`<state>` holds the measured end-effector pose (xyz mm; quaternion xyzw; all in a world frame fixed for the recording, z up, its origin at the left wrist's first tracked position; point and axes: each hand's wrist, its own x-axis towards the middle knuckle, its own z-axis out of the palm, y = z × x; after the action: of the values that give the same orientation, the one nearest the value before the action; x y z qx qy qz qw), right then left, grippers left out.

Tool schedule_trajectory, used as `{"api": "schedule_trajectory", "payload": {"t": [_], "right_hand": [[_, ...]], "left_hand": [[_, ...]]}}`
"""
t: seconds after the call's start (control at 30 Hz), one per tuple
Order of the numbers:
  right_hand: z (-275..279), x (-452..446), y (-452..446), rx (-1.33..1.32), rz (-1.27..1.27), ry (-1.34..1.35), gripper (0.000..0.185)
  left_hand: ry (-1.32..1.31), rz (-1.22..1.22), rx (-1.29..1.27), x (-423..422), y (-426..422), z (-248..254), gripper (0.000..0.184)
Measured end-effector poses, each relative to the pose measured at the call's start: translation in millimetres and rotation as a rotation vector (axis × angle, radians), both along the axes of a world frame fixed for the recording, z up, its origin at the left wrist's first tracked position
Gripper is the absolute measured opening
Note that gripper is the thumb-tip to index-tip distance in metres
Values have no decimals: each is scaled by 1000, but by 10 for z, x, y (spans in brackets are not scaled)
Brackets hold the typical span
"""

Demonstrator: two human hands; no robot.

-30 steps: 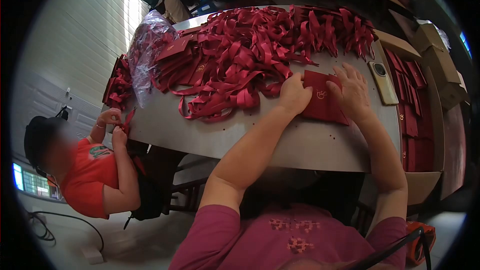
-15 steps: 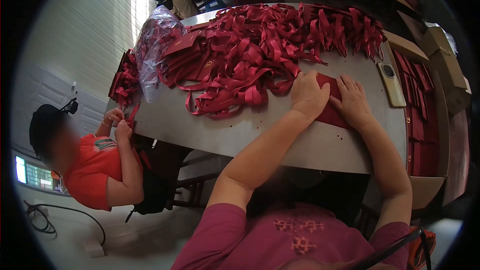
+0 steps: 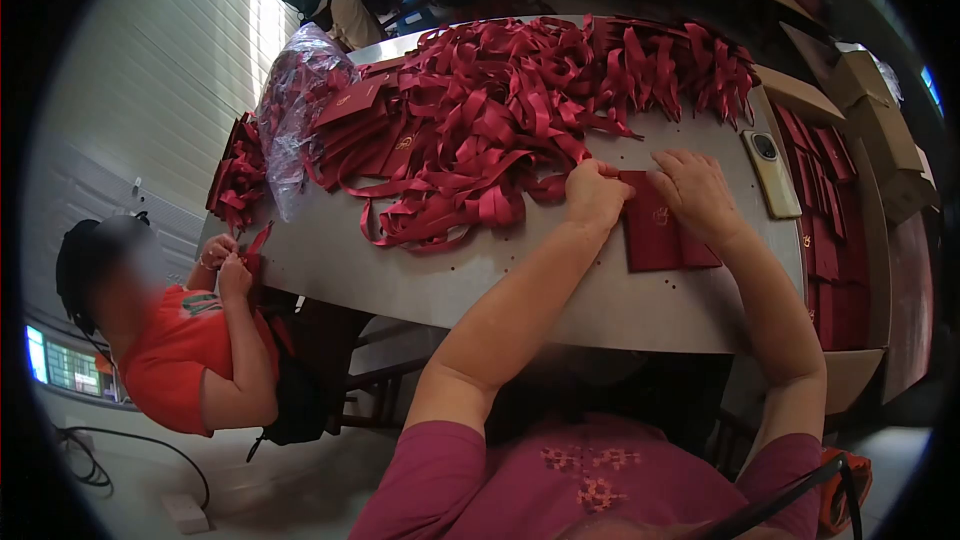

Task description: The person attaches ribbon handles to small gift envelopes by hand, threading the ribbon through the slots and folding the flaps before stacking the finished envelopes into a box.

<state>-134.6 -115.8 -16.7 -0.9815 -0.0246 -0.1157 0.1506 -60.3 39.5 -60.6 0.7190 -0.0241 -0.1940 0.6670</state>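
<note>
A dark red folder-like piece with a gold emblem (image 3: 655, 235) lies flat on the table in front of me, with a second panel showing at its right. My left hand (image 3: 597, 197) is at its upper left edge, the fingers curled and pinched on that edge. Over its upper right part rests my right hand (image 3: 697, 190), fingers stretched out and holding nothing. Just left of my left hand is a large heap of red ribbons (image 3: 490, 130), with similar red pieces (image 3: 365, 135) stacked in it.
A phone (image 3: 770, 175) lies at the table's right edge. Beyond it stands a cardboard box (image 3: 875, 270) full of red pieces. Clear plastic wrap (image 3: 290, 130) covers part of the heap's left end. A person in an orange shirt (image 3: 200, 340) works with a ribbon at the left.
My left hand has moved off the folder's face to its edge, and the gold emblem now shows. My right hand has shifted up slightly. The camera view has tilted a little.
</note>
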Motion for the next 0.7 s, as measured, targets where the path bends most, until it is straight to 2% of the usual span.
{"api": "schedule_trajectory", "payload": {"t": [0.03,0.1,0.23,0.3,0.43,0.5,0.6,0.63,0.7], "right_hand": [[55,75,13,0,-1,2,40],[166,263,49,-68,181,-282,26],[412,663,344,13,276,-154,16],[444,849,550,-218,419,-17,13],[277,1116,934,-167,602,-7,15],[269,1172,1151,-213,719,-63,15],[345,1199,1505,-342,751,14,17],[337,1233,1574,-423,757,45,16],[352,1282,1607,-424,733,76,15]], "left_hand": [[2,-1,0,-5,5,24,37],[86,2,-49,-22,17,60,36],[124,-43,-119,-163,-83,-24,37],[-11,-49,-266,-249,-190,-213,30],[9,-203,-237,-366,-120,-77,29],[100,-181,-416,-353,-112,-144,33],[241,-150,-686,-336,-103,-217,39],[243,-148,-685,-323,-77,-210,39],[251,-134,-685,-291,5,-134,40]]}}
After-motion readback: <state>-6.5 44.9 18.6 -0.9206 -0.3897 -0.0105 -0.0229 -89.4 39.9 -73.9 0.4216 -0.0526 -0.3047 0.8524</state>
